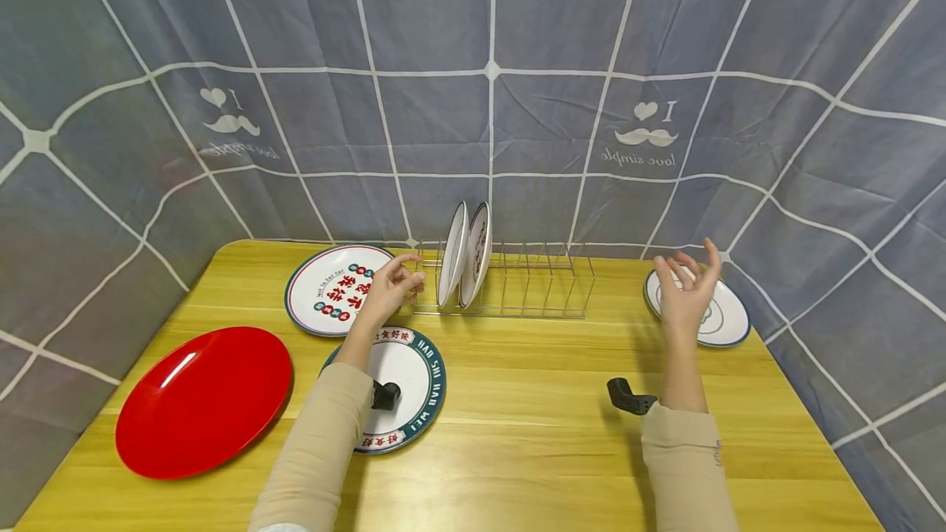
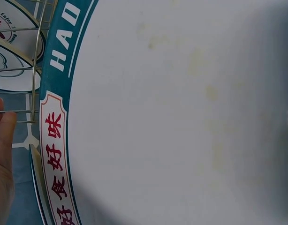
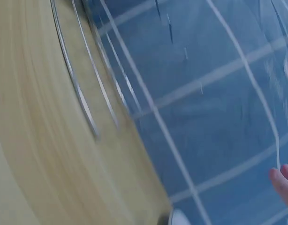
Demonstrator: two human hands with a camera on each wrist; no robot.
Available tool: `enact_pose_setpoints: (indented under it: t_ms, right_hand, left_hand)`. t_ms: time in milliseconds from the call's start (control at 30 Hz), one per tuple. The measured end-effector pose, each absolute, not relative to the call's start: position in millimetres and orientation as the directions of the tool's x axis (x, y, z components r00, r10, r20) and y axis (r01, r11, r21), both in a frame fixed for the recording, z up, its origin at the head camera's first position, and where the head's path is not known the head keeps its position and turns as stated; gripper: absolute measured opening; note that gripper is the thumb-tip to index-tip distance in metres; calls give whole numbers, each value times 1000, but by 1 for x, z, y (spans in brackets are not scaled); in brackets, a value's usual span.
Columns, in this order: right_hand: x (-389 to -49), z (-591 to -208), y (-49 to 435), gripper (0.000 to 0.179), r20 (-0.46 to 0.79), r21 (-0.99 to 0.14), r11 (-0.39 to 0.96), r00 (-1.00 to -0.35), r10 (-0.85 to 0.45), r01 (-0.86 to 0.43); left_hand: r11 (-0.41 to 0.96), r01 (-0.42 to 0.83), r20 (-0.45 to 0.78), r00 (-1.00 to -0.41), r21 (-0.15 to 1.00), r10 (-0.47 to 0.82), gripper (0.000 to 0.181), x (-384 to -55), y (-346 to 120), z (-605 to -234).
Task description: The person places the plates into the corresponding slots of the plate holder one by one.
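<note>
My left hand (image 1: 392, 290) is at the left end of a wire dish rack (image 1: 532, 314), fingers loosely bent; whether they touch the wire is unclear. In the left wrist view, its fingers (image 2: 4, 138) appear beside the rack's wires. Two white plates, a left one (image 1: 452, 257) and a right one (image 1: 476, 257), stand on edge in the rack's left slots. My right hand (image 1: 687, 290) is raised with bent, spread fingers, in front of a small white plate (image 1: 727, 318) with a dark rim. No object shows between its fingers.
A white plate with red characters (image 1: 314, 282) lies behind the left forearm. Partly under that forearm is a green-rimmed plate (image 1: 432, 384). A large red plate (image 1: 203, 401) lies at left. Behind the wooden table (image 1: 532, 442) hangs a grey checked curtain (image 1: 547, 130).
</note>
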State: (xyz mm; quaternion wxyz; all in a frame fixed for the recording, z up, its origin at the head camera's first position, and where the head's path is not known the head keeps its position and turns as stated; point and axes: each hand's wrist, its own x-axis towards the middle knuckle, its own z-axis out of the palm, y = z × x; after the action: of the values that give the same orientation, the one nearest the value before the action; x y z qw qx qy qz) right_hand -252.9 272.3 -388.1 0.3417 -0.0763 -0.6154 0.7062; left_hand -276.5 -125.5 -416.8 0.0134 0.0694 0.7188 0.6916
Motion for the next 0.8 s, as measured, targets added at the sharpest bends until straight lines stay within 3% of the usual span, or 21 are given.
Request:
enact_pose_setpoints:
  t_ms: [233,433,567,800]
  right_hand:
    - [-240,-402,319,70,93,-950,-110,-602,793,-291]
    - [-230,-421,346,74,-66,-945,-216,-504,861,-246]
    - [-225,-432,356,77,-118,-955,-233,-491,863,-181]
    - [-221,-452,365,85,-145,-981,-191,-573,807,-21]
  left_hand:
    - [53,92,85,-989,994,118,33,-277,-126,-417]
    - [34,90,85,-989,995,123,33,-278,-126,-418]
    - [31,92,87,-988,995,125,34,-278,-126,-419]
    - [41,112,106,-987,993,121,34,-291,-130,-439]
